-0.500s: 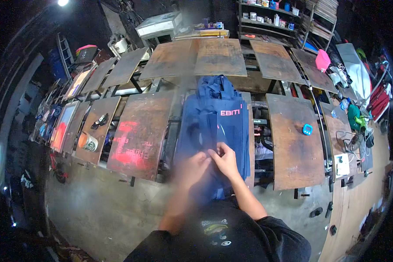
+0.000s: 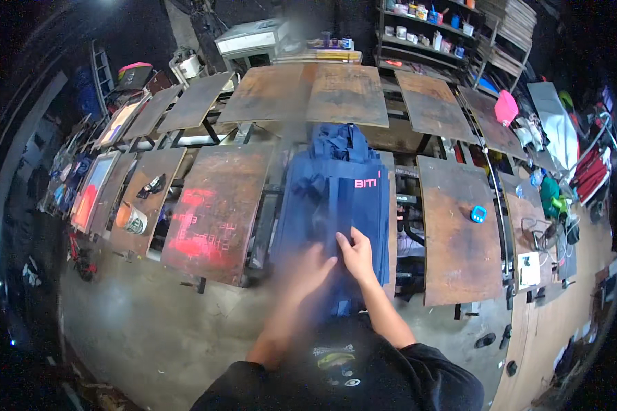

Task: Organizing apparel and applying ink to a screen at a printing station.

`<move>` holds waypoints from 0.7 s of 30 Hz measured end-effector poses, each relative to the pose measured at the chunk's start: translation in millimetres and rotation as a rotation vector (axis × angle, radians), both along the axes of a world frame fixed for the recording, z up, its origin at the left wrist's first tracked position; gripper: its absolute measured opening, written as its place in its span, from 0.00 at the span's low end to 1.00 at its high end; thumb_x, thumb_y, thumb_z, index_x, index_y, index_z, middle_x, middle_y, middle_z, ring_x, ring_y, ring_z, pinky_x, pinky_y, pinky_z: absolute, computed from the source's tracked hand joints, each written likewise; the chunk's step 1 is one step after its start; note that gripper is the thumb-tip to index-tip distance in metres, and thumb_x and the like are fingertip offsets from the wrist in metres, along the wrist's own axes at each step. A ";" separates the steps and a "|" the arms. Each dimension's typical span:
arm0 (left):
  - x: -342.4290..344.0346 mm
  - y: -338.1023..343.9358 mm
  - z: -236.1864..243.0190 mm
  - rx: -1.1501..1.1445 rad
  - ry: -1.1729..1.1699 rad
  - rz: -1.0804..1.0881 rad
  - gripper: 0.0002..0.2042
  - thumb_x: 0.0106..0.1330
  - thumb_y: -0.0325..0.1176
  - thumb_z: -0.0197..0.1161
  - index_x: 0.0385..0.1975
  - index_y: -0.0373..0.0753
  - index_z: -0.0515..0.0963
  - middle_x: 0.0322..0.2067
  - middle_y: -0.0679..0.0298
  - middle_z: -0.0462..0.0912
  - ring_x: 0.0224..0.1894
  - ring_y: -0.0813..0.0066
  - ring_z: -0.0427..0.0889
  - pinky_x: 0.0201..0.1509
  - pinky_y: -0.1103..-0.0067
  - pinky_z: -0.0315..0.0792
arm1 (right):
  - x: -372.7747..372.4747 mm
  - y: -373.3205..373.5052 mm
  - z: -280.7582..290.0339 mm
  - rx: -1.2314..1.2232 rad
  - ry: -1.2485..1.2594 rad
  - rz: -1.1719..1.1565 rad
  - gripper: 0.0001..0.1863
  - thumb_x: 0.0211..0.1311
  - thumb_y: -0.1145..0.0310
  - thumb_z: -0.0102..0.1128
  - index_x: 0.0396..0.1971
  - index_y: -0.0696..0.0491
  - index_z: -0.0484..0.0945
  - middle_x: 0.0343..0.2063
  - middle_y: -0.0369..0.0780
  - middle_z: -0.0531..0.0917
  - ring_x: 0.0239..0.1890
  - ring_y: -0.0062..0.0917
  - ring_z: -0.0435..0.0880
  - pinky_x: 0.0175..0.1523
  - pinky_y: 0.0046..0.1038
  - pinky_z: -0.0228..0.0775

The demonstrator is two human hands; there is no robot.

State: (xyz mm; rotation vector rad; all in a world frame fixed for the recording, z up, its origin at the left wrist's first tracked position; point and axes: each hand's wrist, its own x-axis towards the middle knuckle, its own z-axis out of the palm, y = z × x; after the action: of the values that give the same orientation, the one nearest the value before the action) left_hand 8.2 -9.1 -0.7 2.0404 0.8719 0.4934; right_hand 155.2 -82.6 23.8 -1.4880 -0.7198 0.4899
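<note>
A stack of navy blue tote bags (image 2: pixel 371 219) lies on a board before me, handles at the far end. The top bag has a folded strip lengthwise down its middle, beside pink lettering. My right hand (image 2: pixel 358 259) rests on the near part of the stack, thumb and forefinger apart and nothing visibly gripped. On the other side of the fold, my left hand (image 2: pixel 310 270) is low over the bags, its thumb toward the right hand. A hazy smear in the picture blurs its fingers, so their grip is unclear.
Two rows of brown boards stand on metal frames, including a pink-stained board (image 2: pixel 209 226) at left. A paint-marked tub (image 2: pixel 134 220) stands farther left. On the right board (image 2: pixel 459 253) sits a blue timer (image 2: pixel 478 214). Shelves (image 2: pixel 425 44) with containers stand at the back.
My hands, close together at the fold before, have parted slightly. The folded strip now covers more of the pink lettering. The whole view has shifted a little.
</note>
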 end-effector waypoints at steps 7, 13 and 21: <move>5.0 6.9 6.4 0.027 -0.115 0.053 0.17 0.71 0.50 0.63 0.44 0.42 0.84 0.39 0.52 0.88 0.41 0.50 0.88 0.44 0.59 0.79 | 6.6 7.2 7.0 -0.121 -0.080 -0.045 0.15 0.65 0.66 0.71 0.33 0.61 0.76 0.22 0.35 0.72 0.28 0.17 0.66 0.33 0.28 0.64; -4.2 12.4 14.3 0.006 -0.056 0.320 0.18 0.73 0.48 0.61 0.48 0.39 0.81 0.39 0.50 0.86 0.43 0.50 0.85 0.46 0.60 0.77 | -27.5 -3.1 12.8 -0.179 -0.148 0.155 0.09 0.65 0.71 0.69 0.40 0.60 0.83 0.27 0.33 0.84 0.29 0.12 0.76 0.34 0.24 0.70; -30.3 17.7 13.4 -0.038 -0.216 0.211 0.13 0.74 0.34 0.64 0.49 0.32 0.76 0.35 0.50 0.86 0.40 0.66 0.87 0.47 0.71 0.78 | -70.5 -16.1 26.4 -0.400 -0.329 0.065 0.12 0.62 0.65 0.69 0.35 0.60 0.84 0.20 0.41 0.81 0.24 0.19 0.75 0.31 0.30 0.69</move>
State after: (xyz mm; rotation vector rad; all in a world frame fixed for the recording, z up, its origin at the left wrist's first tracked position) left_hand -22.2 8.7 12.7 1.8293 0.9607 0.7919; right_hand 84.7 -98.7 50.3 -1.9532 -0.9694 0.4610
